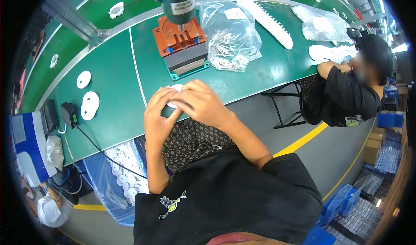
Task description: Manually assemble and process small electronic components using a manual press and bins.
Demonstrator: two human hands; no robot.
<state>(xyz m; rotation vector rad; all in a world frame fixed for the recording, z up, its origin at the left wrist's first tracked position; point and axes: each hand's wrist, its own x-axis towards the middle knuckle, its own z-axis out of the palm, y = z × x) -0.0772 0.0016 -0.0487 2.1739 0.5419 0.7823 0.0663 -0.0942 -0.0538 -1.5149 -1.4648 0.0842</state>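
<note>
Your two hands form one grip in front of your lap, at the near edge of the green counter [115, 67]. The white disc [177, 87] sits inside it: your left hand [157, 110] has it from the left, your right hand [200, 101] from the right, fingertips bent over and closed onto it, so neither side is nearer. Being round, the disc shows no long axis; your fingers hide too much of it to tell its exact tilt, or whether anything small is pinched along with it.

Straight ahead of the grip, and apart from it, stands the fixture [180, 36], a slotted orange plate on a dark block with a teal base; your right knuckles are closest to it. Above that plate hangs a dark green cylindrical machine head [179, 6].

Ahead and right of the grip lies a crinkled clear plastic bag [232, 26] with thin pale sticks [222, 43] inside. Well to its left, flat, smooth white discs with small holes [89, 105] lie on the counter, two overlapping. Below and left, more white pieces [125, 169] heap in a glossy blue plastic liner [100, 171].
</note>
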